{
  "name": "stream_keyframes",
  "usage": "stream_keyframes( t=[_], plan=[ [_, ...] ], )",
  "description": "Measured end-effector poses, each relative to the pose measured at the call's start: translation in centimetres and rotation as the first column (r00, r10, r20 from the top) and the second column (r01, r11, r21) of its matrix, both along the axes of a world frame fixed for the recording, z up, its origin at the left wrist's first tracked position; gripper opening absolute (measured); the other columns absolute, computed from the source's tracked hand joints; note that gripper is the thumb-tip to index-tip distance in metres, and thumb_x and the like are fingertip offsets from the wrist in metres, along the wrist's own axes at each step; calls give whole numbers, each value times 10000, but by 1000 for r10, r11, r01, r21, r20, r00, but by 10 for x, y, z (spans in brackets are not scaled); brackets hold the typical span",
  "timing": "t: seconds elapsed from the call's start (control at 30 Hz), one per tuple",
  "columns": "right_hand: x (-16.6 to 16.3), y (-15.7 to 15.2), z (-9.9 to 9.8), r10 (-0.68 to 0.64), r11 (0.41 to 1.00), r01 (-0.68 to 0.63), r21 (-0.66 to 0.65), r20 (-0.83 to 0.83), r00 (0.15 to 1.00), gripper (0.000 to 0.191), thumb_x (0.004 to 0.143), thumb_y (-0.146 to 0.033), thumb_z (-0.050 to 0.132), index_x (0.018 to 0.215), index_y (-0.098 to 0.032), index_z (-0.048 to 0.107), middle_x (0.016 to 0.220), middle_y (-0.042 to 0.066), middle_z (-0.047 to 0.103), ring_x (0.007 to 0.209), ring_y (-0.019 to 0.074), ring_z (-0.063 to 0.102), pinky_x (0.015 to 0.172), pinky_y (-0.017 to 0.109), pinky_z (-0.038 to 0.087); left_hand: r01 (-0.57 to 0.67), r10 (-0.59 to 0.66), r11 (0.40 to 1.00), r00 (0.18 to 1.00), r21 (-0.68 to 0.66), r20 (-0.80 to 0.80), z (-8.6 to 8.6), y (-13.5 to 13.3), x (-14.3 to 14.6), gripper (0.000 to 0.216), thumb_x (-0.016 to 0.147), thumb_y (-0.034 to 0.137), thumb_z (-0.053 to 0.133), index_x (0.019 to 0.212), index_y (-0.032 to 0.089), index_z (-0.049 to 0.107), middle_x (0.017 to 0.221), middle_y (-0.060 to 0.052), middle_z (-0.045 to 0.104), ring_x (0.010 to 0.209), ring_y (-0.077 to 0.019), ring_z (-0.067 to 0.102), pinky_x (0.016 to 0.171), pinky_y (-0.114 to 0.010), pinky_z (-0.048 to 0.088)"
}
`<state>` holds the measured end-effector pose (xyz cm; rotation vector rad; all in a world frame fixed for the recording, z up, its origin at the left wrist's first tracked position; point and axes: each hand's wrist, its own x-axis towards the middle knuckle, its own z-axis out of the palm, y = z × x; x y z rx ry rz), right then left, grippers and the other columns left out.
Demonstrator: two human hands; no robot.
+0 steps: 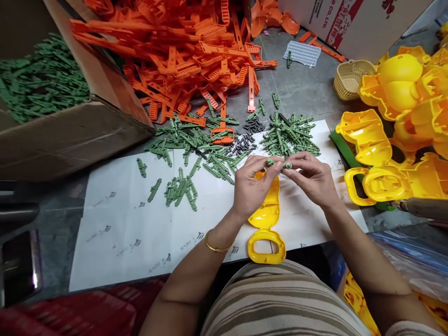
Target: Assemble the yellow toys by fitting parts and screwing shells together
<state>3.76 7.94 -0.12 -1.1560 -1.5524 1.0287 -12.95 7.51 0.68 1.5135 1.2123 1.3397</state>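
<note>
Head view: you look down past your striped top at both bare hands, with the yellow casing (264,215) below them as landmark.
Left hand (252,186): over the casing's far left edge, thumb and fingertips nearly closed, pinching a green piece (270,162).
Right hand (313,179): just right of the casing's far end, fingertips drawn together on a green tip (287,165); your left thumb covers the middle, so you cannot tell whether these are one piece or two.
Casing: lying on the white sheet (119,219), partly hidden by your left hand, its handle loop (266,259) toward you.
Green piles: one (180,137) beyond the casing to its left, another (290,135) beyond your hands, with small black pins (245,140) between.
Orange parts (182,60): heaped well beyond the casing, mostly leftward.
Cardboard box (66,140): far left of the casing, holding many green pieces (45,79).
Yellow shells (401,74): well apart, right of the casing, a beige basket (352,79) beside them.
</note>
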Motion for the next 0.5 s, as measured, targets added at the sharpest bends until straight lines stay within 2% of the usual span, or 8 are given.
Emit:
stream_keyframes(
  t=[0.03,0.1,0.13,0.2,0.27,0.33,0.4,0.5],
  plan=[
    [2,2,2,101,994,-101,-43,-17,995,150,823,-363,761,859,-220,789,875,45,697,767,132,630,550,219,481,30,-20,995,995,-97,95,2,-1,-3,225,870,413,719,809,203,769,849,-36,745,799,-153,625,778,-292,508],
    [8,8,5,297,933,-308,-184,-88,951,231,856,-416,725,796,-198,770,725,18,680,629,106,599,517,214,470,133,-34,944,950,-303,312,4,-3,-12,311,780,498,786,795,188,769,753,-23,710,679,-131,599,659,-266,498],
    [11,10,5,335,904,-353,-241,-112,935,271,865,-435,715,765,-187,756,639,-1,646,558,90,564,497,209,458,174,-11,910,917,-376,399,4,-3,-19,359,733,536,811,790,183,770,706,-12,685,624,-116,574,609,-252,482],
    [14,13,4,244,921,-268,-282,-119,962,296,856,-452,725,752,-175,735,583,-20,617,514,79,547,493,203,461,132,80,897,889,-421,451,0,-2,-32,389,683,550,841,802,185,776,682,3,665,591,-96,545,578,-232,459],
    [14,13,0,61,962,-92,-255,-126,990,277,808,-456,775,817,-181,739,669,-9,671,574,95,606,553,220,516,-55,170,941,931,-333,324,-8,-1,-44,320,705,485,847,824,195,783,739,-1,695,641,-100,561,615,-232,463],
    [8,10,-5,-23,974,-12,-224,-151,988,308,774,-473,800,901,-197,747,804,14,723,668,128,660,631,265,567,-199,217,966,971,-164,101,-19,-1,-51,213,760,402,824,833,205,787,796,-13,725,716,-124,581,667,-252,472],
    [1,7,-9,-12,989,-1,-151,-83,997,303,783,-491,787,906,-215,755,896,36,734,756,155,668,655,288,565,-216,213,976,972,-19,-98,-30,-2,-53,141,809,356,786,831,216,789,823,-23,740,791,-153,600,727,-281,482],
    [-8,4,-18,0,1000,-1,8,157,988,268,853,-497,716,892,-237,769,875,53,708,804,180,631,662,309,527,-176,197,979,947,103,-255,-42,-5,-51,113,858,341,741,864,238,788,892,-28,748,913,-182,630,854,-332,494]
  ],
)
